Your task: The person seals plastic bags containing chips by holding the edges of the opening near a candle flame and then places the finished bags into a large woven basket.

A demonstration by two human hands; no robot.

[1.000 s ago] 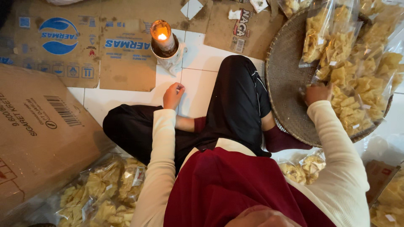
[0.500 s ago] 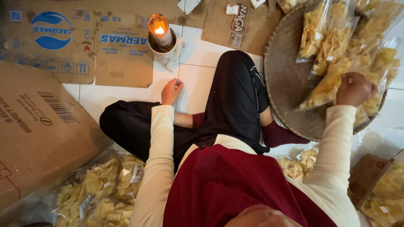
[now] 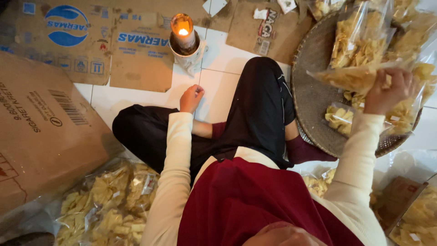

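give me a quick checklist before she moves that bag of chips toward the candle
1. Right hand grips the clear bag of chips: ok.
2. Bag lifted off the woven tray: ok.
3. Bag mouth sealed: cannot tell.
4. Candle lit and upright in its cup: ok.
5. Left hand free, near the candle: ok.
6. Flattened cardboard lies right beside the flame: not ok.

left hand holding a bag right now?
No. The left hand is loosely curled over the white tiled floor near the lit candle with no bag in it; only the right hand grips a bag of chips.
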